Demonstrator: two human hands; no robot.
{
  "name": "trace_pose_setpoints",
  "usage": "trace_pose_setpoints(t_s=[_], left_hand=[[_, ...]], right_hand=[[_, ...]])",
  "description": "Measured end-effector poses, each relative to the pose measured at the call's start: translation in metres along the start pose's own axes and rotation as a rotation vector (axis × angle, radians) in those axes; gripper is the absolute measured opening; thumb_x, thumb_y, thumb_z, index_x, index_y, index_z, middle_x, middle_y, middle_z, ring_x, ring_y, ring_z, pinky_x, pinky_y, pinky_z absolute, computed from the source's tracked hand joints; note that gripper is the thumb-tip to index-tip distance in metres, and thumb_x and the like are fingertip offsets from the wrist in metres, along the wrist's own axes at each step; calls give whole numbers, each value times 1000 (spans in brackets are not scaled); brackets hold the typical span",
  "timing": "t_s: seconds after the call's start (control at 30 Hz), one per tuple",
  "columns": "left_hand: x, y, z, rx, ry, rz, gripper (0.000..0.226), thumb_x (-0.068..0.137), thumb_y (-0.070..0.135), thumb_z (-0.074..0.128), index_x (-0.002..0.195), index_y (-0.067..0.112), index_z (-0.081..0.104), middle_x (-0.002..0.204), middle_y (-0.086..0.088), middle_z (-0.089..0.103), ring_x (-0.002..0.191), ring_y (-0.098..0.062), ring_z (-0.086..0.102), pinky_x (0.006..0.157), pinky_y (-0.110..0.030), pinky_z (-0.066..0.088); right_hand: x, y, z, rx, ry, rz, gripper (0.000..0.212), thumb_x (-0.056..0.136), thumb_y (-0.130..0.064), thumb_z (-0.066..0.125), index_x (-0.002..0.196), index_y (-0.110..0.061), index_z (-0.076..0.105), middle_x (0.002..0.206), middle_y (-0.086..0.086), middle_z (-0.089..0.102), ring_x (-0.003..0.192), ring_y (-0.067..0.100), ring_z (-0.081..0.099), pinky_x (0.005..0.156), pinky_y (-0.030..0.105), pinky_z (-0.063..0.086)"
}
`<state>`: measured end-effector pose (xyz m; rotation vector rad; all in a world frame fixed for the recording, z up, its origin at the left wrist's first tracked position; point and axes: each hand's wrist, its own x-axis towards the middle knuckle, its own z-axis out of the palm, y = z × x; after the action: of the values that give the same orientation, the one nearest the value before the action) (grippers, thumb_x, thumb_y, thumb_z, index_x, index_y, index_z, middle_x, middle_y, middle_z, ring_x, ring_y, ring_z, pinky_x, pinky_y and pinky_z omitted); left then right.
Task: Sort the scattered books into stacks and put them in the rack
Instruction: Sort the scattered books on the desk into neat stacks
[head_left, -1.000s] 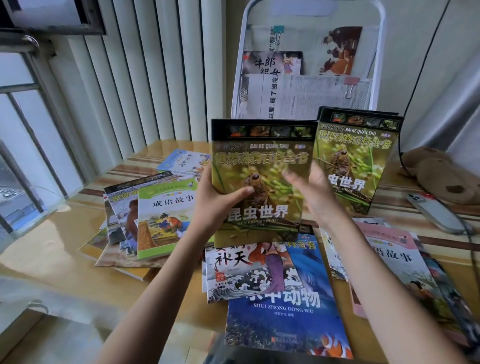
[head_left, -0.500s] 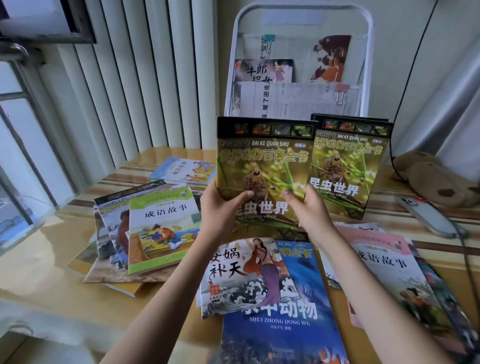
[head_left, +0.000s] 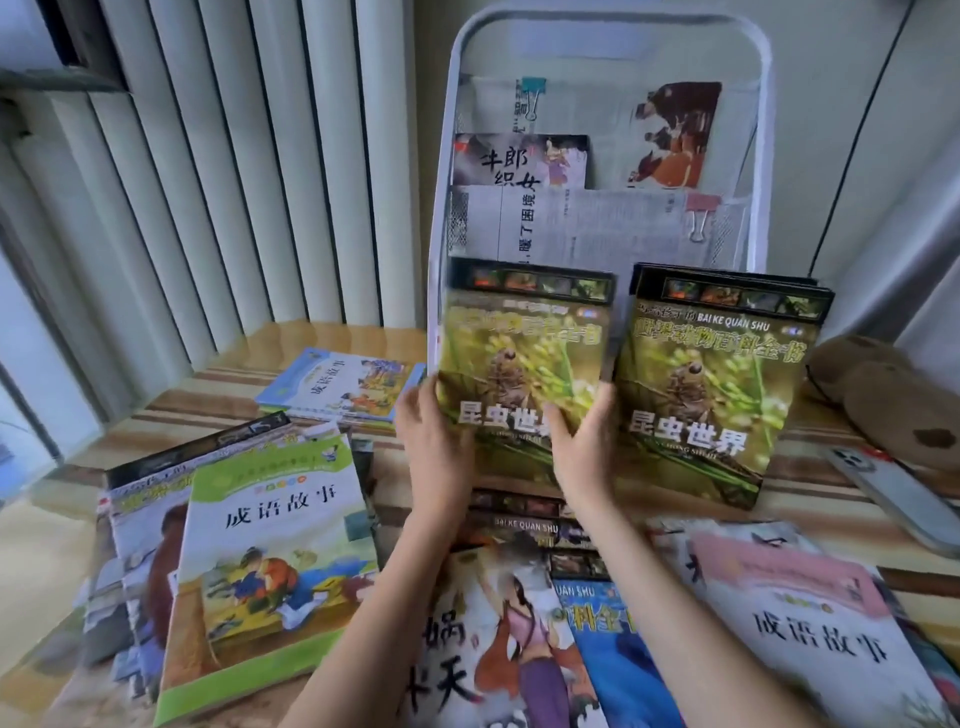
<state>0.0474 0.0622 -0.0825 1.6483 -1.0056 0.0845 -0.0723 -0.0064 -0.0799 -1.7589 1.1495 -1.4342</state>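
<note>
Both hands held one green-and-black insect encyclopedia book (head_left: 524, 364) upright at the foot of the white metal-framed mesh rack (head_left: 761, 156); left hand (head_left: 434, 447) gripped its lower left edge, thumb across the cover, while right hand (head_left: 584, 441) gripped the lower right edge, fingers curled onto the cover. Held copy was blurred. Just beside it on the right, a matching stack of identical insect books (head_left: 719, 384) stood upright, leaning back against the rack's base. Rack pockets held newspapers with binder clips and a grey picture book with black brush lettering (head_left: 519, 161). On the striped wooden table (head_left: 218, 384) lay scattered books: a green-bordered storybook (head_left: 270, 566) atop a pile at left, a light-blue storybook (head_left: 337, 384) flat near the blinds, a picture book with a woman in purple (head_left: 498, 639) and a blue sea-animal book (head_left: 623, 660) between the forearms, a pink-topped storybook (head_left: 800, 618) at right. A grey phone (head_left: 893, 493) and brown plush toy (head_left: 893, 400) sat at far right
</note>
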Motion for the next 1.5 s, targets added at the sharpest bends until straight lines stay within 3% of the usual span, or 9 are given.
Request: trace_pose_setpoints(t_s=[0.1, 0.3, 0.67, 0.87, 1.07, 1.13, 1.23, 1.33, 1.5], left_hand=[[-13, -15, 16, -9, -165, -62, 105, 67, -4, 72, 150, 5, 9, 138, -23, 31, 127, -35, 33, 105, -29, 26], [-10, -21, 21, 32, -164, -135, 110, 68, 0, 74, 149, 3, -1, 143, -22, 30, 131, -32, 29, 106, -30, 27], [-15, -10, 14, 76, -180, -78, 113, 70, 3, 77, 149, 2, -3, 147, -22, 23, 137, -33, 22, 113, -35, 24], [-12, -11, 14, 89, -137, -70, 102, 68, -6, 72, 148, -3, 8, 144, -21, 29, 134, -32, 27, 108, -26, 22], [-12, -8, 15, 78, -87, -89, 89, 70, -3, 72, 143, -7, 21, 149, -25, 19, 142, -36, 14, 116, -43, 21], [-13, -8, 16, 86, -96, -68, 87, 74, -1, 71, 144, -5, 20, 154, -24, 6, 145, -35, 5, 116, -46, 20], [-15, -6, 18, 95, -89, -16, 91, 74, 7, 74, 146, -2, 18, 156, -22, -1, 145, -35, 2, 117, -49, 19], [-16, -1, 16, 106, -67, 51, 97, 76, 21, 76, 147, -4, 14, 156, -23, 3, 146, -34, 3, 119, -39, 9], [-20, 23, 17, -31, -178, 169, 87, 88, 29, 64, 150, 6, 9, 157, -8, 13, 146, -18, 8, 117, -20, 5]], right_hand=[[-5, 22, 8, -194, 144, -84, 71, 82, -20, 71, 139, 2, 35, 126, 25, 41, 117, 33, 41, 94, 33, 39], [-1, 22, 5, -410, 67, -180, 87, 85, -43, 62, 146, -33, 0, 119, 15, 39, 88, 25, 55, 57, 29, 48], [-7, 15, 4, -530, 112, -220, 86, 81, -36, 70, 147, -9, 23, 113, 22, 49, 89, 32, 53, 63, 28, 38], [-4, 20, 4, -404, 74, -166, 88, 80, -36, 71, 150, -19, 20, 122, 18, 44, 101, 30, 51, 66, 34, 48], [-5, 20, 9, -85, 152, -162, 56, 81, -14, 71, 128, -3, 43, 122, 16, 49, 107, 24, 49, 88, 20, 37], [-5, 19, 9, -9, 180, -139, 37, 88, -12, 62, 118, 0, 45, 111, 13, 54, 99, 24, 52, 83, 27, 43], [-3, 12, 4, 74, 234, -133, 14, 94, -9, 52, 104, -2, 44, 83, -9, 51, 75, 4, 52, 63, 10, 38], [1, 6, -6, 110, 266, -226, 9, 94, -6, 50, 101, -3, 45, 77, -16, 45, 71, -13, 47, 60, 4, 34], [25, -4, -47, 258, 282, -244, 11, 91, -10, 48, 99, -14, 42, 83, -13, 48, 74, -10, 47, 69, 9, 37]])
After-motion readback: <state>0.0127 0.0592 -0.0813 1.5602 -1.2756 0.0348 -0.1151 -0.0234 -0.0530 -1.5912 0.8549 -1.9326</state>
